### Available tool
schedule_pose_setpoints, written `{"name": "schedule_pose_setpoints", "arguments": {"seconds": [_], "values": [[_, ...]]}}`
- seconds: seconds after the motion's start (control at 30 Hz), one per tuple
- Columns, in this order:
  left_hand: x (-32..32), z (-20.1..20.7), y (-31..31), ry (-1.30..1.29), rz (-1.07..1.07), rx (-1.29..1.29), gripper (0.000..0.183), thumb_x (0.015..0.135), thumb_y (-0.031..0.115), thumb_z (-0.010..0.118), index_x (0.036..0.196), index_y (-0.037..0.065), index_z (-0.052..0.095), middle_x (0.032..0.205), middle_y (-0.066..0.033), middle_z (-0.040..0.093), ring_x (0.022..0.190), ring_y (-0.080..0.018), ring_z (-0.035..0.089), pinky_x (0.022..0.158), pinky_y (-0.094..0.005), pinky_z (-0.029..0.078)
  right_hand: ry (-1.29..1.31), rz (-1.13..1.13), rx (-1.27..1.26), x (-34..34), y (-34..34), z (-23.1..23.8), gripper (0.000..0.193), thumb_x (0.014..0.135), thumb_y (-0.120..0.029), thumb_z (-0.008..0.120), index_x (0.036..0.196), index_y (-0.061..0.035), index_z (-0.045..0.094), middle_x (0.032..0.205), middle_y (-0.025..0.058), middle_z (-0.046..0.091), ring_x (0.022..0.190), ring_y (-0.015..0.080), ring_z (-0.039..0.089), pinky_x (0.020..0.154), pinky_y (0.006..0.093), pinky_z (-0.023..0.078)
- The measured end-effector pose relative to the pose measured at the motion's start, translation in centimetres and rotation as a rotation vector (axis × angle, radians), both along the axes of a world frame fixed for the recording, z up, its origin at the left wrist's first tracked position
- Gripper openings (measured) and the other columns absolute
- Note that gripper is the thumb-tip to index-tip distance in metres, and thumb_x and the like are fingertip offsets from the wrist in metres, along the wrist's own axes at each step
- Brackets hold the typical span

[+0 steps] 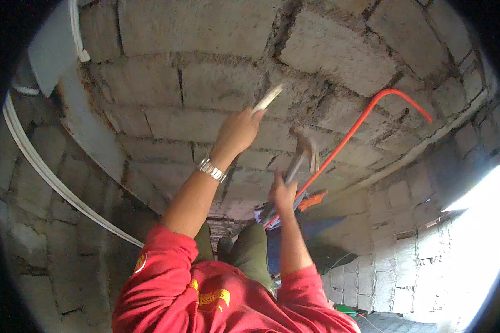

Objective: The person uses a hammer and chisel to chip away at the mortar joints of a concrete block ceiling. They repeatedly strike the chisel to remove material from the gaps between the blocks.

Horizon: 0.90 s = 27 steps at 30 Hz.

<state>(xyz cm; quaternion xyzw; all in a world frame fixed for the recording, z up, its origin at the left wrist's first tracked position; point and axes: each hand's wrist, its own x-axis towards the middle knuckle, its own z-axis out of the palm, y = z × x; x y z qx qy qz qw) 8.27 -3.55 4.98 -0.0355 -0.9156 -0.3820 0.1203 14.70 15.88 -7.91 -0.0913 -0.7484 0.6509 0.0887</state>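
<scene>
My left hand [238,132], with a metal watch on its wrist, is raised to the block wall [222,86]. Its fingers close round a pale, narrow stick-like piece [269,97], whose exact kind I cannot make out. The far end points up and to the right, by a rough, broken mortar joint [308,94]. Lower and to the right, my right hand [283,192] grips a hammer [305,149] by its handle. Its head is uppermost, a little blurred, and apart from the pale piece.
A bent orange-red tube [361,119] runs up the wall just right of the hammer. White cables [55,177] curve down at the left, beside a grey post [89,125]. Orange and blue items [312,201] lie beyond my right wrist. Bright light enters at the far right.
</scene>
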Motion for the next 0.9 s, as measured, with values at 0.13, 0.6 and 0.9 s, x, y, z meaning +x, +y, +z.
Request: {"name": "schedule_pose_setpoints", "arguments": {"seconds": [0.13,0.6,0.9], "values": [[1.1,-9.2,-2.0,-0.137,0.058,-0.03,0.05,0.104,0.046,0.038,0.108,0.0,0.054,0.091,-0.028,0.065,0.087,-0.0489,0.063,0.074,-0.0564,0.048,-0.231,-0.022,-0.17,9.4,0.6,-6.5,0.033,0.093,-0.028,0.066,0.07,-0.0093,0.052,0.058,-0.0016,0.049,0.043,0.0108,0.044,0.04,0.0303,0.034],[-2.1,-13.9,-0.1,0.097,0.037,0.166,0.047,0.107,0.045,0.035,0.103,0.002,0.053,0.09,-0.0221,0.058,0.085,-0.0413,0.057,0.076,-0.0483,0.044,-0.429,0.002,-0.222,15.9,0.2,-14.7,0.017,0.096,-0.015,0.055,0.107,-0.0022,0.053,0.062,0.0,0.048,0.044,0.0112,0.045,0.039,0.0291,0.04],[-4.5,-9.7,0.7,0.215,0.058,0.278,0.04,0.107,0.037,0.037,0.107,0.001,0.054,0.092,-0.0245,0.06,0.09,-0.0454,0.058,0.076,-0.0524,0.043,-0.375,0.193,-0.277,15.3,0.5,-8.0,0.019,0.09,-0.007,0.052,0.109,-0.005,0.051,0.067,0.0014,0.05,0.047,0.0125,0.048,0.042,0.0277,0.041]]}}
